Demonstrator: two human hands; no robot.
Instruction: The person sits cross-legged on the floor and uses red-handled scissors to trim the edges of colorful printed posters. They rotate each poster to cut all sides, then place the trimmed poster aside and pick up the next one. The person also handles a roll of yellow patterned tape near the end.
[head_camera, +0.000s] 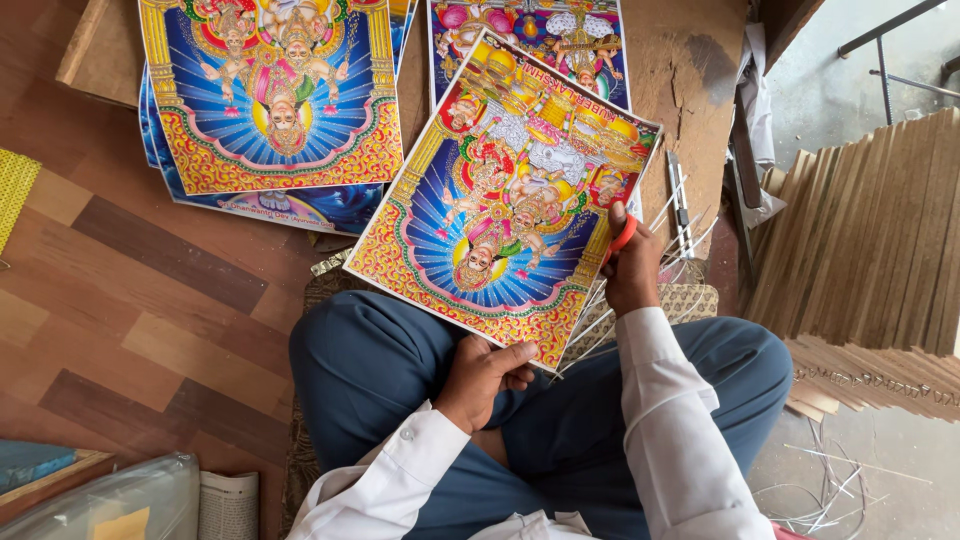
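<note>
Held over crossed legs (540, 400), a colourful print (505, 195): left hand (483, 375) pinching its near edge to steady it, right hand (630, 265) closed on orange-handled scissors (620, 238) at its right edge, beside paper strips (675, 225) on the floor (150, 300).

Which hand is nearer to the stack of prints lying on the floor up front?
Left. The left hand grips the held print's bottom edge, nearer the stack of prints. The right hand, with orange-handled scissors, is farther right.
</note>
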